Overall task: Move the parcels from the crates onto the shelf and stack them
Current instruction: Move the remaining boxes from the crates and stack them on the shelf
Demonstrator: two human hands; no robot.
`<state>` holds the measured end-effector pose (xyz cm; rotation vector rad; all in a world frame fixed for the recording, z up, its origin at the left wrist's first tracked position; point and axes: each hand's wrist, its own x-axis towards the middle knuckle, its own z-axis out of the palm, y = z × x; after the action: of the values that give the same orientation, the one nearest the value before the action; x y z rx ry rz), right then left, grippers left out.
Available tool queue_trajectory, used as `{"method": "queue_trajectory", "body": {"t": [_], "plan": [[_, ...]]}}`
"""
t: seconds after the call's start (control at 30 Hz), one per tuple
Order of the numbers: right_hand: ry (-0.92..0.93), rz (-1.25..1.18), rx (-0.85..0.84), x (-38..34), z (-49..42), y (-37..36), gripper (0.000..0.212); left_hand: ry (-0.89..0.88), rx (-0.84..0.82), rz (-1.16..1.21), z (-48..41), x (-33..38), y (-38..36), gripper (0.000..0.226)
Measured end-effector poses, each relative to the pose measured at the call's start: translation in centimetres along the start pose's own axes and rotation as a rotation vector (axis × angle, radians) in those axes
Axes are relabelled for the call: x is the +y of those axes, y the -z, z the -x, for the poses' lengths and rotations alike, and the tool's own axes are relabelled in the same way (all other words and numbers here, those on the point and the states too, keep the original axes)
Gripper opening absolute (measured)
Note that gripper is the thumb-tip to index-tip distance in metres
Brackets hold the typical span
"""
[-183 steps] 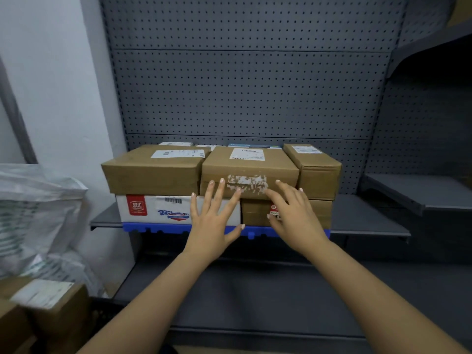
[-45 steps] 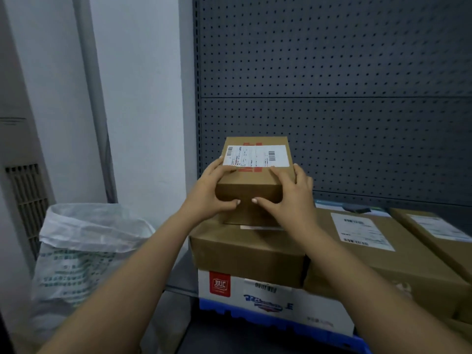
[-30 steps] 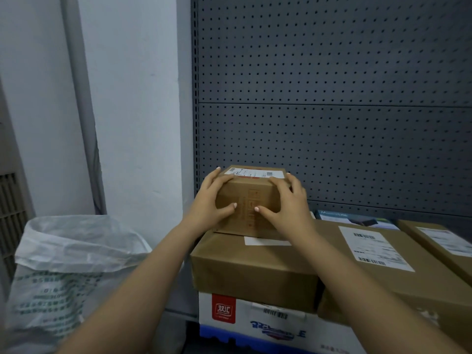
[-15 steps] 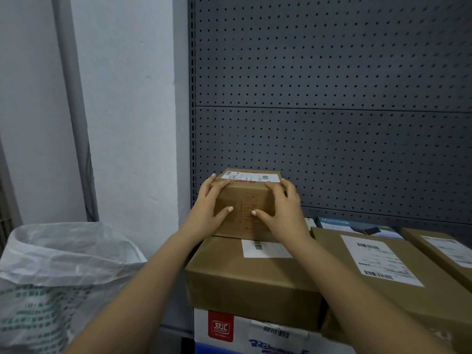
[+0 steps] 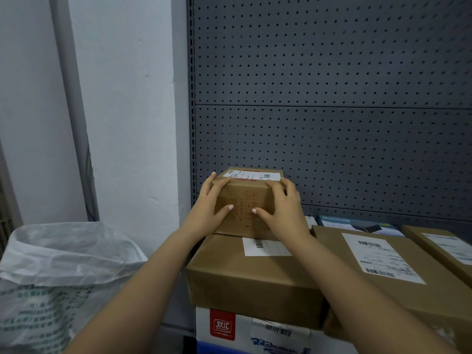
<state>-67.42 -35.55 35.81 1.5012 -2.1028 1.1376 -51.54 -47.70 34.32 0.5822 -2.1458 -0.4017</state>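
The white printed carton [image 5: 242,335] runs off the bottom edge, the flat brown cardboard parcel [image 5: 444,247] off the right; print on the white shipping label [image 5: 381,256] is unreadable.

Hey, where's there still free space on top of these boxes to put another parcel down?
Free: the top of the labelled middle carton, between the left carton and the right-edge carton; also the left carton's front strip before the small parcel. Crowded: behind, where the teal box sits by the pegboard.

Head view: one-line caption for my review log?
Left hand and right hand grip a small labelled parcel set atop a larger brown box before the grey pegboard.
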Motion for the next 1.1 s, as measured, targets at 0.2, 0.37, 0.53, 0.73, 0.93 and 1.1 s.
{"method": "queue_trajectory", "body": {"t": [0.2,0.37,0.53,0.73,0.93,1.1], "plan": [[-0.007,0.032,-0.011,-0.1,-0.2,0.0,0.068,0.032,-0.031,-0.009,0.0,-0.3,0.4,0.067],[0.002,0.076,-0.019,0.0,-0.2,0.4,0.07,0.031,-0.029,-0.008,0.2,-0.2,0.4,0.071],[-0.004,0.086,-0.026,-0.3,0.3,1.0,0.071,0.043,-0.027,-0.014,0.8,0.0,0.8,0.073],[0.044,0.092,-0.002,-1.1,1.9,1.7,0.069,0.057,0.005,-0.068,2.5,1.0,1.8,0.074],[0.06,0.123,-0.007,-2.1,4.3,2.7,0.071,0.029,0.015,-0.098,5.2,2.4,2.6,0.074],[0.038,0.099,-0.068,-3.5,7.3,3.4,0.072,0.012,0.018,-0.12,9.1,3.9,3.5,0.069]]}}
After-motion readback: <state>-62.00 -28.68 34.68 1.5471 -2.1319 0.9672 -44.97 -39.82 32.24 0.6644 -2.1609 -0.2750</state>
